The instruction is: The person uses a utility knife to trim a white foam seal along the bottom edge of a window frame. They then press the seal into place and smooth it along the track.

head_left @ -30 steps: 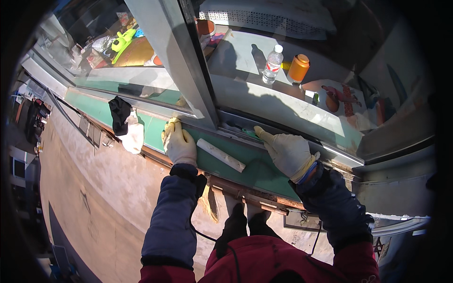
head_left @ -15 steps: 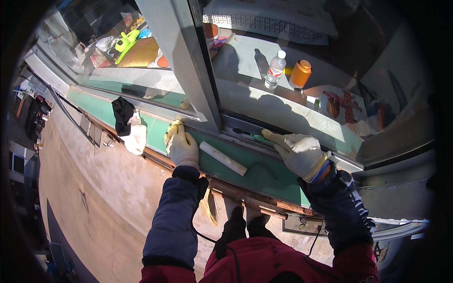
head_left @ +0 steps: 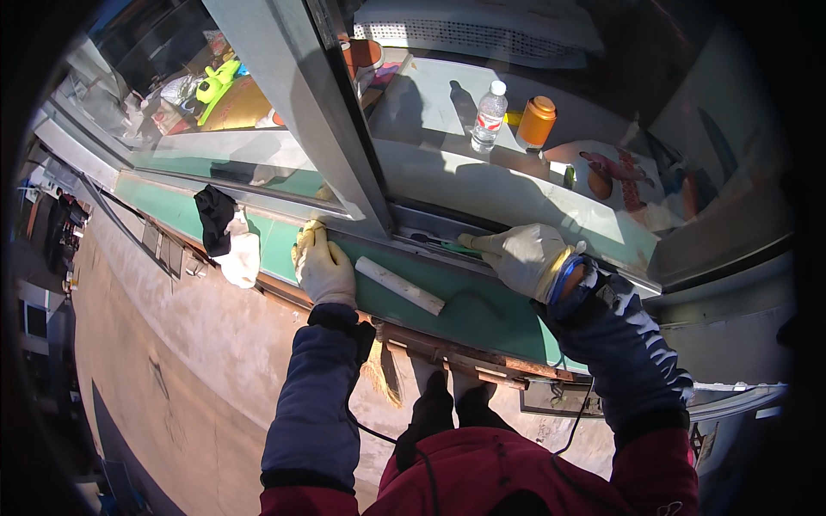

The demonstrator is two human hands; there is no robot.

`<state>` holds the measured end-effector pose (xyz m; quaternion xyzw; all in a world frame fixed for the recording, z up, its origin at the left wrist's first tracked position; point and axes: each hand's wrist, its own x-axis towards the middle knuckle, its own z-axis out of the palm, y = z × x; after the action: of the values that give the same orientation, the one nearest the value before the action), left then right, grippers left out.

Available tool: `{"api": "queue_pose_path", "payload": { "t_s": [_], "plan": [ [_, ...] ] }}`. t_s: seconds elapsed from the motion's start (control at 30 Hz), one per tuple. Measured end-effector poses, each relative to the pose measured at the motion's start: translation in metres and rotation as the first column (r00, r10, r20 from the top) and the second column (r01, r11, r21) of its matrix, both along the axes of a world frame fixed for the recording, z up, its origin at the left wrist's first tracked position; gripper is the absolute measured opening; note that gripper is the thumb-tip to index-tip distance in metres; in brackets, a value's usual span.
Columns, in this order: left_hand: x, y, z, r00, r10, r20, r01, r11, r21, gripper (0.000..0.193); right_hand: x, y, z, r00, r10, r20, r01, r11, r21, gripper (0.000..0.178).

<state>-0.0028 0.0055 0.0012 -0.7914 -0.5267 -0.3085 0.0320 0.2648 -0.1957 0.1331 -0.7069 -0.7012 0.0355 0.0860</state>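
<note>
Right hand point(head_left: 527, 261) grasps green brush point(head_left: 458, 248) in window track point(head_left: 439, 226); left hand point(head_left: 325, 268) rests on green sill point(head_left: 277, 241), left of white tube point(head_left: 400, 286), grip unclear.

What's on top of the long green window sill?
A crumpled black cloth, a white cloth overhanging the edge, a white cylindrical rod; the pale-gloved left hand is over it. Sill beneath these is hidden.

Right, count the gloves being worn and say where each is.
2. One covers the left hand, over the green sill; the other covers the right hand, which holds a slim green-handled tool. No other worn one shows; both are in plain view.
</note>
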Motion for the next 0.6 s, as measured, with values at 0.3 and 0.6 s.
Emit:
{"api": "queue_pose_path", "payload": {
  "t_s": [0.3,0.6],
  "plan": [
    [0.001,-0.004,0.004,0.994,-0.035,0.102,0.041,0.997,-0.060,0.045,0.040,-0.082,0.074,0.907,-0.314,-0.281,0.231,0.928,-0.292,0.033],
    [0.001,-0.002,0.006,0.997,-0.044,0.065,0.049,0.996,-0.072,0.043,-0.021,-0.013,-0.012,0.988,-0.078,0.136,0.071,0.996,0.052,0.045]
  ]
}}
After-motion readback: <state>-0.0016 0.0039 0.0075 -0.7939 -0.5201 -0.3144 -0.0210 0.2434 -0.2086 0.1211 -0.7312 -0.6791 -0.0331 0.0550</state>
